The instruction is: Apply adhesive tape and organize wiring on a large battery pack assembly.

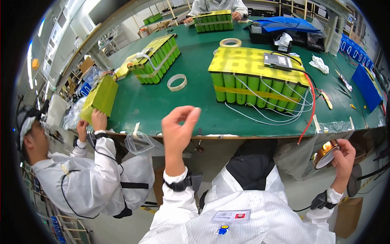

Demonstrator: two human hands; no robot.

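As the right hand point(345, 157) pinches an amber tape roll point(323, 153) to the near right of the wired battery pack point(254, 83), the left hand point(178, 128), thumb and forefinger pressed together, hovers at its near left.

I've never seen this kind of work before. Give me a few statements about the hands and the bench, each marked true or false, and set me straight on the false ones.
1. The right hand holds a roll of amber tape. True.
2. The left hand is gripping the large battery pack. False: that hand is apart from the pack.
3. The large battery pack is built of blue cells. False: its cells are green.
4. A red wire runs down beside the large battery pack. True.
5. The bench top is white. False: it is green.
6. A co-worker at the left has a hand on a yellow-covered pack. True.
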